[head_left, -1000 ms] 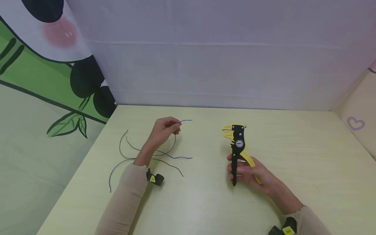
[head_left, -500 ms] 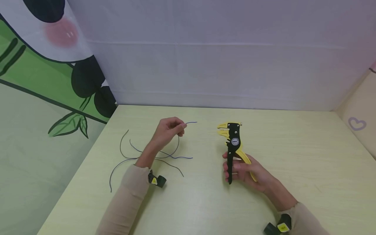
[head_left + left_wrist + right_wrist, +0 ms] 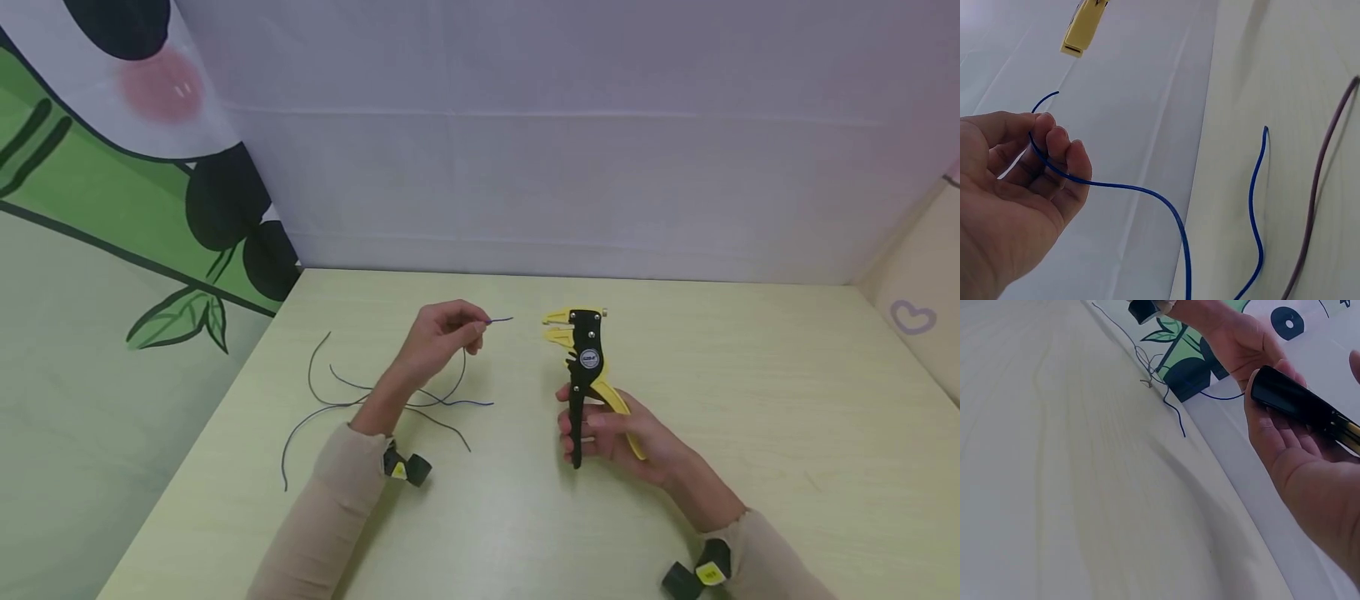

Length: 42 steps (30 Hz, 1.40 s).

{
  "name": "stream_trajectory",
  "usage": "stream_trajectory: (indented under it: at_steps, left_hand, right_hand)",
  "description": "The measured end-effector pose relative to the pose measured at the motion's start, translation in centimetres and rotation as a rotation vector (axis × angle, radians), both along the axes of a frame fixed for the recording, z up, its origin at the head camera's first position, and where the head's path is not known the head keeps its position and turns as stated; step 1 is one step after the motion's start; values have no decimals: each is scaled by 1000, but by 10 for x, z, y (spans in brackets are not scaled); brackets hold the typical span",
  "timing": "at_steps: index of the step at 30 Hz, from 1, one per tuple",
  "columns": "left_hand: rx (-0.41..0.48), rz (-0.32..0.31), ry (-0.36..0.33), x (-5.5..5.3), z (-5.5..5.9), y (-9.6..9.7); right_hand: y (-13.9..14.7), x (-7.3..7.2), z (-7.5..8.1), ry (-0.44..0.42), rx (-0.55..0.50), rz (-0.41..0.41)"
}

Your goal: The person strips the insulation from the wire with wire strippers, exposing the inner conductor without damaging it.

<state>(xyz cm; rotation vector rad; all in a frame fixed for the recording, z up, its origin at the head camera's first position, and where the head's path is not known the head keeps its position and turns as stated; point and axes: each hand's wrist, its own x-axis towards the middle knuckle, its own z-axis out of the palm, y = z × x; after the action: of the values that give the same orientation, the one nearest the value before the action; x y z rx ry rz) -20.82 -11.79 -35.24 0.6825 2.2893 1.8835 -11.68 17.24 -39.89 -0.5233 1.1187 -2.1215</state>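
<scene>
Between thumb and fingertips my left hand (image 3: pixel 446 337) pinches a thin blue wire (image 3: pixel 1125 185) close to one end. That short end sticks out to the right, while the rest hangs down to the table. My right hand (image 3: pixel 626 433) grips a black and yellow wire stripper (image 3: pixel 587 358) by its handles, upright above the table. The stripper's yellow jaws stand apart and face left, a short gap away from the wire's end. In the left wrist view a yellow jaw tip shows beyond the hand.
More loose wires, blue (image 3: pixel 1254 212) and purplish brown (image 3: pixel 1319 181), lie spread on the pale wooden table (image 3: pixel 750 400) below my left forearm. A plain cloth backdrop (image 3: pixel 570 192) rises at the table's back edge. A printed cloth (image 3: pixel 67 333) hangs at the left.
My left hand has moved right with the blue wire. My right hand has brought the wire stripper left and slightly up, so the gap between the two has narrowed.
</scene>
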Motion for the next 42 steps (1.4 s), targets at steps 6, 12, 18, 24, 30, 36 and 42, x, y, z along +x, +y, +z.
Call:
stream_trajectory:
  at_steps: [6, 12, 18, 24, 30, 36, 42]
  left_hand:
    - [27, -13, 21, 4, 2, 4]
    - [38, -15, 60, 11, 8, 9]
    - [55, -12, 49, 14, 12, 11]
    - [93, -39, 46, 18, 15, 13]
    - [150, -70, 28, 22, 15, 17]
    - [143, -62, 24, 28, 14, 23]
    - [148, -66, 14, 30, 13, 26]
  right_hand:
    - [-4, -2, -1, 29, -12, 23]
    - [-8, -5, -2, 63, -50, 70]
    - [-12, -5, 2, 83, -60, 86]
    - [-15, -5, 5, 90, -90, 111]
    - [-17, -5, 3, 94, -102, 114]
    - [-19, -4, 4, 117, -111, 131]
    - [-19, -3, 6, 117, -100, 124]
